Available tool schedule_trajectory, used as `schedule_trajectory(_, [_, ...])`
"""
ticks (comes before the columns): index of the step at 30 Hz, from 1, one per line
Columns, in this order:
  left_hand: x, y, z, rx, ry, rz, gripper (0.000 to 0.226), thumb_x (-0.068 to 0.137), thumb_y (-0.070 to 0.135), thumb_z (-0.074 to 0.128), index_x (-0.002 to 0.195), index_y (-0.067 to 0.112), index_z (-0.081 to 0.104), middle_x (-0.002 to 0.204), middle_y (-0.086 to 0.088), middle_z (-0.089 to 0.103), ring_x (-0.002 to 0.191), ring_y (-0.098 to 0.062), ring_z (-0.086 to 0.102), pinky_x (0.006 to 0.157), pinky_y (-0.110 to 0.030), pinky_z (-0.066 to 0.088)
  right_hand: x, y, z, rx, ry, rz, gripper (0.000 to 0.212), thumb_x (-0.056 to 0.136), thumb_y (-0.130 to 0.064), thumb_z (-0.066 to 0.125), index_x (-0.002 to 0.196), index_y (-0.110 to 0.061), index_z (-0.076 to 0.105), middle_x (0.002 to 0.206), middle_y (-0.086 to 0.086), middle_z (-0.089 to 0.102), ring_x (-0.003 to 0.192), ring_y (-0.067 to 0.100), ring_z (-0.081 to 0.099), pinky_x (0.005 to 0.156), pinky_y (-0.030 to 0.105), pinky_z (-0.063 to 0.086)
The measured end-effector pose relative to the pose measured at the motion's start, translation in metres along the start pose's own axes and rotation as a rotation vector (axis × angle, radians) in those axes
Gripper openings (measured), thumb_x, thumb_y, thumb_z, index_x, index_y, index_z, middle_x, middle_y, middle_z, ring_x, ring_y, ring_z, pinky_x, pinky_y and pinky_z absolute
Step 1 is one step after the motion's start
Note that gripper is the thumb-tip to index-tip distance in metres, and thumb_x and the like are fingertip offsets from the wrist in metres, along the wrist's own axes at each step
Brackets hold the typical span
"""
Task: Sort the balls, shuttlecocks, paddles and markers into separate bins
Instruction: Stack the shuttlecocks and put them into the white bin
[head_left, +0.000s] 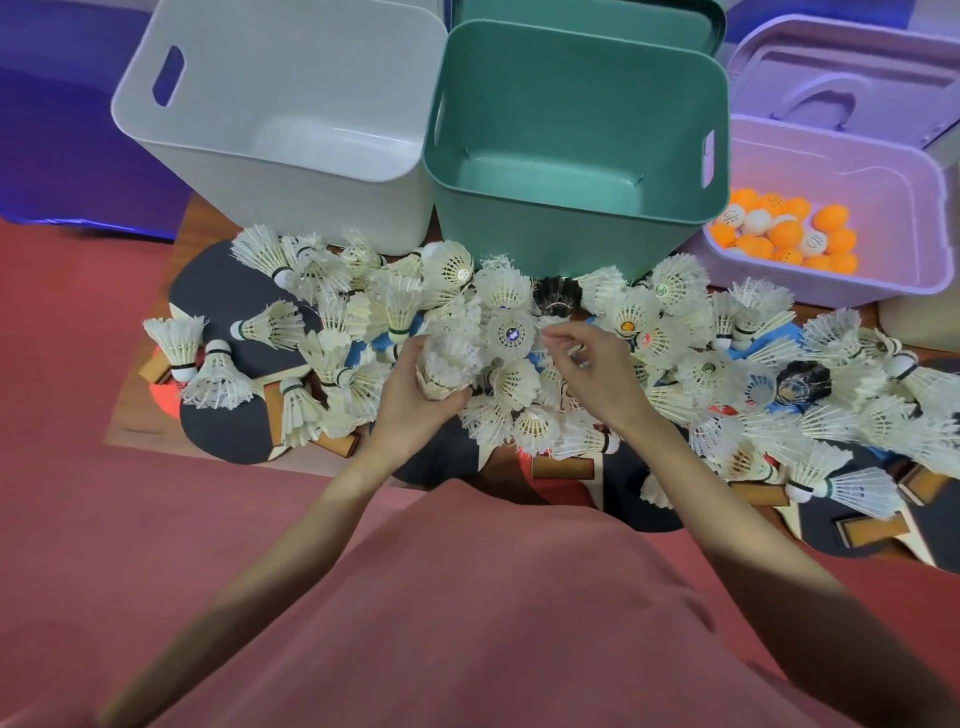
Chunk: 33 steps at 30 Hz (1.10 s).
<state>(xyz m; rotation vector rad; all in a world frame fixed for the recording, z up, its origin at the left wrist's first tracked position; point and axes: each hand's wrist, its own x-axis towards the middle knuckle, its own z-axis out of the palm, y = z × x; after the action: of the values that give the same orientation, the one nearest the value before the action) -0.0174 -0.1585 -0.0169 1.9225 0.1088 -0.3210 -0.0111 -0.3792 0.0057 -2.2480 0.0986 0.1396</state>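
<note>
White feather shuttlecocks (519, 332) heap mid-frame over paddles (228, 291). The left hand (410, 395) grips a nested stack (449, 364); the right hand (597, 358) pinches another's skirt. Featherlight, crushable — better held by the cork than the feathers, I judge.

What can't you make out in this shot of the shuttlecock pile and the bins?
All in the head view:
- Markers: none visible; any would lie under the shuttlecock pile.
- Paddles: mostly buried under shuttlecocks, so no count.
- Second green bin: hidden behind the front green bin and cut by the top edge.
- Right hand: fingertips blur into the feathers, grip unclear.
- Left hand: grips stacked shuttlecocks, number unclear.
</note>
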Motion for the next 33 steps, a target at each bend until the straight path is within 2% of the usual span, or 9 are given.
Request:
schedule_trajectory(4, [0.0,-0.003,-0.003,0.011,0.019,-0.009,0.066,0.07,0.007,0.08,0.126,0.007,0.046,0.114,-0.001,0.06,0.105,-0.009,0.056,0.091,-0.016,0.044,0.01,0.014,0.019,-0.32,-0.185,0.143,0.029,0.086,-0.02,0.065,0.103,0.003,0.067,0.099,0.015,0.069,0.09,0.027,0.064,0.084,0.038,0.051])
schedule_trajectory(7, [-0.002,0.001,0.0,0.009,0.031,0.01,0.06,0.07,0.003,0.079,0.122,0.007,0.048,0.108,0.002,0.06,0.099,-0.001,0.055,0.085,-0.008,0.042,0.014,0.016,0.036,-0.404,-0.213,0.129,0.026,0.083,-0.018,0.065,0.087,0.008,0.066,0.083,0.024,0.067,0.079,0.034,0.064,0.071,0.043,0.053])
schedule_trajectory(10, [-0.003,0.003,0.005,0.008,0.037,0.036,0.057,0.07,-0.001,0.078,0.119,0.006,0.049,0.101,0.012,0.058,0.089,0.014,0.054,0.078,0.0,0.038,0.016,0.016,0.043,-0.392,-0.171,0.119,0.019,0.086,-0.013,0.06,0.089,0.005,0.066,0.082,0.02,0.067,0.078,0.03,0.063,0.069,0.041,0.053])
schedule_trajectory(16, [-0.001,0.011,0.005,0.062,0.061,0.104,0.071,0.068,0.003,0.081,0.129,0.009,0.045,0.116,0.002,0.056,0.109,-0.005,0.051,0.087,-0.003,0.038,0.007,0.012,0.01,-0.241,0.005,0.043,0.012,0.089,-0.008,0.055,0.092,-0.003,0.065,0.077,0.012,0.067,0.071,0.023,0.063,0.067,0.034,0.052])
schedule_trajectory(20, [-0.005,0.017,0.007,0.118,0.007,0.131,0.074,0.068,0.0,0.08,0.131,0.009,0.042,0.112,0.016,0.05,0.104,0.006,0.045,0.082,0.004,0.032,-0.004,0.016,-0.02,0.064,0.135,0.021,0.007,0.091,-0.007,0.054,0.083,-0.007,0.054,0.054,0.014,0.049,0.052,0.02,0.044,0.058,0.034,0.043])
schedule_trajectory(23, [-0.008,0.026,0.015,0.162,-0.056,0.177,0.074,0.068,-0.001,0.08,0.13,0.01,0.042,0.11,0.025,0.046,0.1,0.014,0.042,0.08,0.005,0.03,-0.016,0.011,-0.038,0.29,0.188,0.011,0.016,0.092,-0.009,0.054,0.079,-0.019,0.051,0.051,0.023,0.04,0.051,0.02,0.041,0.057,0.041,0.048])
schedule_trajectory(26, [-0.011,0.037,0.028,0.182,-0.116,0.22,0.075,0.068,0.0,0.08,0.131,0.01,0.042,0.113,0.019,0.049,0.101,0.011,0.044,0.081,0.002,0.033,-0.027,0.005,-0.047,0.338,0.163,-0.042,0.013,0.091,-0.008,0.057,0.081,-0.015,0.053,0.051,0.027,0.043,0.05,0.018,0.041,0.056,0.03,0.042])
schedule_trajectory(29, [-0.017,0.049,0.047,0.186,-0.182,0.259,0.077,0.068,0.002,0.08,0.132,0.012,0.04,0.11,0.016,0.052,0.099,0.005,0.049,0.082,-0.006,0.039,-0.036,0.008,-0.043,0.328,0.124,-0.005,0.007,0.089,-0.005,0.061,0.086,-0.009,0.056,0.051,0.014,0.051,0.049,0.007,0.048,0.06,0.013,0.042])
schedule_trajectory(33, [-0.027,0.059,0.073,0.241,-0.264,0.321,0.08,0.069,0.007,0.079,0.135,0.024,0.037,0.119,0.012,0.055,0.104,-0.008,0.056,0.085,-0.025,0.046,-0.049,0.018,-0.038,0.33,0.083,0.078,0.007,0.086,-0.009,0.065,0.086,-0.011,0.059,0.057,0.0,0.056,0.051,0.005,0.051,0.056,0.012,0.042])
